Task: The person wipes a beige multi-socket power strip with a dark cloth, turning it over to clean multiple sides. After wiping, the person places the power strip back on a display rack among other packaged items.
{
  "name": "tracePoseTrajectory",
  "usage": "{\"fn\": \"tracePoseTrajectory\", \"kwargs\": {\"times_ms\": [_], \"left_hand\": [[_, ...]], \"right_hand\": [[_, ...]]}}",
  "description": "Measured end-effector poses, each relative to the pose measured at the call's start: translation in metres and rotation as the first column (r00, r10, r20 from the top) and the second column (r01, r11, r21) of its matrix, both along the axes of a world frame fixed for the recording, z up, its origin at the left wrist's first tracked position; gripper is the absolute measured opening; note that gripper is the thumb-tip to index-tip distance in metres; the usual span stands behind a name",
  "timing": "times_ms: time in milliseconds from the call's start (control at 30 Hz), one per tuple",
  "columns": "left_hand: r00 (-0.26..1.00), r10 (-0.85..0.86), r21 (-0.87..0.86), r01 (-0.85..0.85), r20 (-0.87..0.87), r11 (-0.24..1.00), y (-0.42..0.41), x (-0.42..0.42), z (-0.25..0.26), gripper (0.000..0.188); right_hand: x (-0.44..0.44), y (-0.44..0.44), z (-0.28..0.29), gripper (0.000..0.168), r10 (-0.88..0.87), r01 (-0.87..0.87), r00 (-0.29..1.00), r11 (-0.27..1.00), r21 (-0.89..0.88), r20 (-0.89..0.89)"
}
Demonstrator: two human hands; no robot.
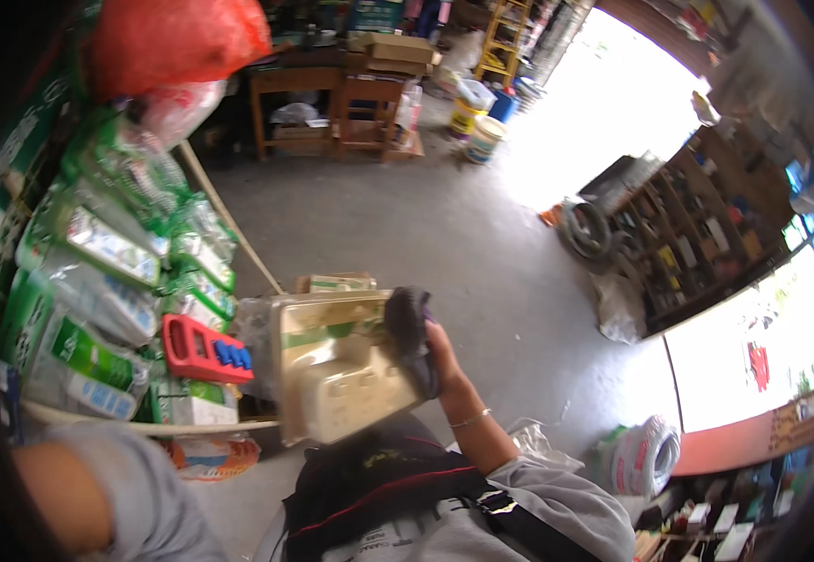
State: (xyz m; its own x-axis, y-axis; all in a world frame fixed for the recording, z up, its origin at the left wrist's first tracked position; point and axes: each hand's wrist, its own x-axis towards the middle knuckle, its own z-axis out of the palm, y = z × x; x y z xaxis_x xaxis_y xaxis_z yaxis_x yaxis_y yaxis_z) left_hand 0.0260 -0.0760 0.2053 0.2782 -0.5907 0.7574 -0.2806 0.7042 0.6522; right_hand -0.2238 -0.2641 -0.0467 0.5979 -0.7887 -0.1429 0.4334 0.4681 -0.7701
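Note:
My right hand (440, 351) grips a dark grey cloth (409, 337), which lies against the right edge of a clear plastic blister package (350, 379) with a cream-coloured insert. The package is tilted in front of my body; whether the hand also grips its edge is hidden by the cloth. My left hand is out of view; only the bare arm and grey sleeve show at the lower left. Left of the package a red plastic piece with blue parts (199, 348) lies on green-and-white packages (94, 362) in clear plastic wrap.
A red plastic bag (175, 46) hangs at the upper left. A light pole (228, 211) slants beside the packages. Wooden desks (294, 74), buckets (485, 133) and a ladder (501, 42) stand at the back. Right are compartmented shelves (694, 232), coils (586, 228) and a wrapped roll (649, 456).

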Motion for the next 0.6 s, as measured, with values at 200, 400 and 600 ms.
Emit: {"fn": "tracePoseTrajectory", "kwargs": {"times_ms": [200, 400, 600], "left_hand": [[0.999, -0.033, 0.065, 0.033, -0.002, 0.997, -0.011, 0.004, -0.017, 0.042], [1.0, -0.004, 0.107, 0.003, 0.01, 0.994, -0.012, -0.001, -0.021, 0.048], [1.0, -0.005, 0.085, 0.006, -0.007, 0.996, -0.008, 0.002, -0.026, 0.055]], "right_hand": [[-0.008, 0.009, 0.022, 0.053, 0.0, 0.0, 1.0, 0.998, -0.07, -0.012], [-0.004, 0.003, 0.011, 0.06, 0.017, -0.018, 1.0, 0.998, -0.053, -0.023], [-0.003, 0.025, -0.015, 0.072, -0.092, 0.073, 0.99, 0.982, -0.175, -0.104]]}}
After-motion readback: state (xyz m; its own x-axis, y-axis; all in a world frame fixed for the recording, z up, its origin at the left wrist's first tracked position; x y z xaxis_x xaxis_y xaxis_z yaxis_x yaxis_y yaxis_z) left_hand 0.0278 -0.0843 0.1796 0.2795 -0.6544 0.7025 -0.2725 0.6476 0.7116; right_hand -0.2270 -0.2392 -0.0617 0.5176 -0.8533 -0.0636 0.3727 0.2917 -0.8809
